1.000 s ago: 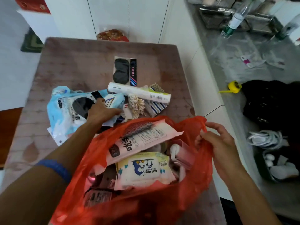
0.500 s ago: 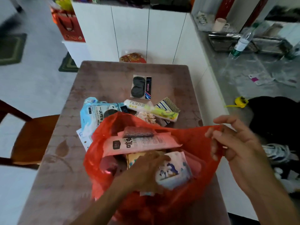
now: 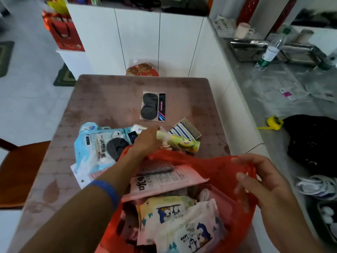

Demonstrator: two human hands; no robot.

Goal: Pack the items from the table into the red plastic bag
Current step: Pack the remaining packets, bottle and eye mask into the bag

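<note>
The red plastic bag (image 3: 215, 163) stands open at the table's near edge. My right hand (image 3: 259, 185) pinches its right rim. Inside lie a pink packet (image 3: 164, 181), a dark mesh pad (image 3: 155, 168) and baby wipes packs (image 3: 184, 227). My left hand (image 3: 145, 139) reaches past the bag and closes over a white and yellow-green tube (image 3: 182, 142) in the pile on the table. Beside it lie a light blue mask packet (image 3: 98, 147), striped cloths (image 3: 186, 127) and, farther back, a black eye mask packet (image 3: 153, 106).
The brown table (image 3: 109, 99) butts against white cabinets at the back. A wooden chair (image 3: 21, 170) stands to the left. On the right runs a grey counter with a plastic bottle (image 3: 271, 50), a yellow tape measure (image 3: 275, 122) and a black bag (image 3: 313, 143).
My left hand left the wipes pack in the bag, came out, and reached forward onto the tube. My right hand stays on the bag's rim.
</note>
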